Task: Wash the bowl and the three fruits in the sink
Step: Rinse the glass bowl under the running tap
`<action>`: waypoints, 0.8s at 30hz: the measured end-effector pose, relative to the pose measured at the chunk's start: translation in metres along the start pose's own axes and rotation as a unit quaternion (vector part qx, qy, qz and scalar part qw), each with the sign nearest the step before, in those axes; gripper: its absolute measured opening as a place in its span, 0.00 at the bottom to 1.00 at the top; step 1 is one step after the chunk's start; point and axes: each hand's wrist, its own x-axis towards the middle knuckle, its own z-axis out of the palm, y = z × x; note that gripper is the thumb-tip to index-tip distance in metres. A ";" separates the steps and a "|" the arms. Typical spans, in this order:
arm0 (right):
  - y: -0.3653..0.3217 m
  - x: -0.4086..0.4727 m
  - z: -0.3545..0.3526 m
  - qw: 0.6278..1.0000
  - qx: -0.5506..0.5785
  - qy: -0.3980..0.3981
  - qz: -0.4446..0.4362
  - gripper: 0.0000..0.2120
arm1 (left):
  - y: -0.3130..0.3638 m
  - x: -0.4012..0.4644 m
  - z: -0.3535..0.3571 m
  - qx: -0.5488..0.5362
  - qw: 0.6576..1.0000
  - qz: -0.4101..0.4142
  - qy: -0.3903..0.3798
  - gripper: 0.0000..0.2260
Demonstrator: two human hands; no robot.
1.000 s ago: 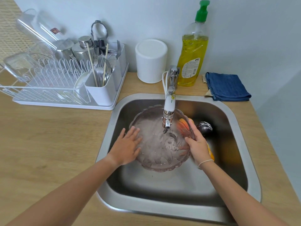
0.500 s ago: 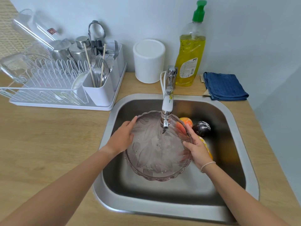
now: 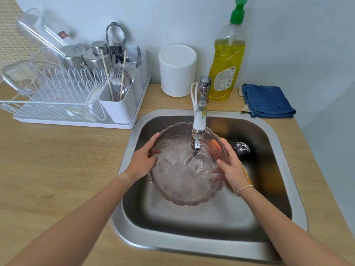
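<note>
Clearly, you held the glass bowl (image 3: 187,169) under the tap (image 3: 197,131) in the sink (image 3: 284,169), left hand (image 3: 143,160) and right hand (image 3: 231,167) gripping opposite rims; wet glass looked slippery and breakable.

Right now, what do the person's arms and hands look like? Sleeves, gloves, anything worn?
Both forearms are bare, with no sleeves in view. Left hand wears no glove, ring or band. Right hand is also ungloved; a thin pale band circles its wrist.

My bowl (image 3: 184,181) is clear, embossed glass, wet and glossy. The sink (image 3: 284,169) is brushed steel; the desk (image 3: 57,160) matt wood-grain.
</note>
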 end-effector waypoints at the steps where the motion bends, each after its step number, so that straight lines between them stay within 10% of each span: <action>1: -0.001 0.001 0.000 1.000 -0.015 0.003 -0.010 0.32 | 0.000 -0.001 0.001 -0.010 1.000 0.010 0.010 0.32; 24: 0.009 0.003 -0.006 0.969 -0.227 0.043 -0.093 0.31 | -0.004 -0.018 0.017 -0.071 0.988 0.085 0.104 0.30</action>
